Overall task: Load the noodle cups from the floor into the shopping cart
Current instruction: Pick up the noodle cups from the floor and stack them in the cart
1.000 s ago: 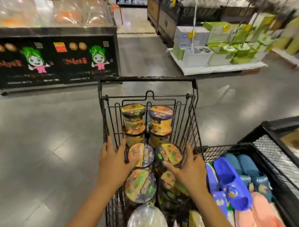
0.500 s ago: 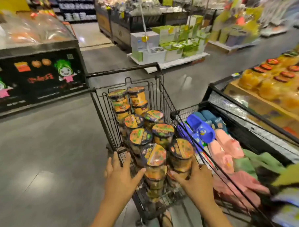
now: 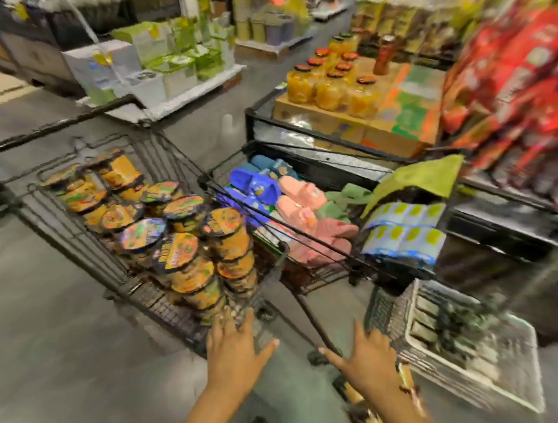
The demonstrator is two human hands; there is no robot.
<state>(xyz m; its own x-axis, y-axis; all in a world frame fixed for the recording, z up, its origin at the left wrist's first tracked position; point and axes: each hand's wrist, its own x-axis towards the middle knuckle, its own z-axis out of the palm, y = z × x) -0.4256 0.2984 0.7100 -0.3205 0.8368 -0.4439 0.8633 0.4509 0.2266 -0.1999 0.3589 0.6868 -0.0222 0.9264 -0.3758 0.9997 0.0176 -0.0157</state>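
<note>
Frame is motion-blurred. Noodle cups (image 3: 176, 255) sit stacked in at least 2 layers inside the shopping cart (image 3: 77, 250), left of centre, crowding its near end. Left hand (image 3: 233, 353) is at the cart's near end, fingers (image 3: 226, 321) straight and spread wide, holding nothing; cannot tell if they touch the wire. Right hand (image 3: 368, 362) is to its right above the floor (image 3: 42, 329), also spread wide and empty. Slippers (image 3: 291, 199) lie in the bin right of the cart.

Two bare forearms (image 3: 211, 406) reach forward from the lower edge of the view. The left hand (image 3: 236, 350) and right hand (image 3: 371, 362) hover apart, palms down, fingers (image 3: 247, 325) straight and spread, thumbs pointing toward each other, both hands empty. Motion blur softens them.
</note>
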